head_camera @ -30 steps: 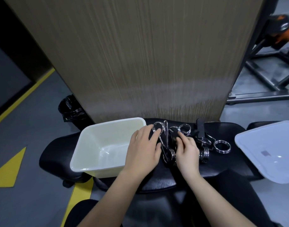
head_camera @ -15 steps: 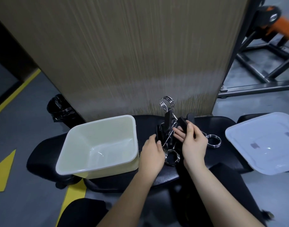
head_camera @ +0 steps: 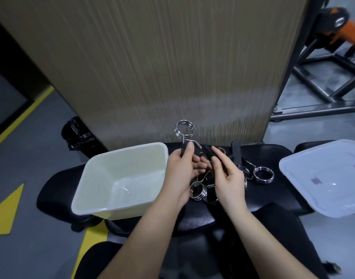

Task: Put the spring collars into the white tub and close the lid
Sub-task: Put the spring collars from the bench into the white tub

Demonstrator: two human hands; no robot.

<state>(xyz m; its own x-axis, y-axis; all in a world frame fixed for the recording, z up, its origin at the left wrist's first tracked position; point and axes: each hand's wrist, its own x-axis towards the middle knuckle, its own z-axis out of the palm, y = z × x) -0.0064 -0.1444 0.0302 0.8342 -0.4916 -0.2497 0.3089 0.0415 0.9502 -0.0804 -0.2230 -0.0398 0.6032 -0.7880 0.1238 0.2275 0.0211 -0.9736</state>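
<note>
A white tub (head_camera: 104, 178) stands open and empty on the left of a black padded bench (head_camera: 273, 156). My left hand (head_camera: 181, 170) grips the black handle of a chrome spring collar (head_camera: 184, 130), whose coil sticks up above the tub's right rim. My right hand (head_camera: 227, 176) pinches that collar's other black handle (head_camera: 207, 152). Two more collars (head_camera: 200, 191) hang or lie under my hands. Another collar (head_camera: 263, 175) lies to the right on the bench. The white lid (head_camera: 323, 178) rests upside down at the far right.
A tall wooden panel (head_camera: 172, 67) rises right behind the bench. A black bin bag (head_camera: 78, 135) sits on the floor at the left. Black metal gym frames (head_camera: 323, 83) stand at the back right. Yellow floor markings (head_camera: 7, 208) run along the left.
Both hands left the pile and lifted a collar. Its coil now stands higher and nearer the tub's right rim, with each hand on one handle.
</note>
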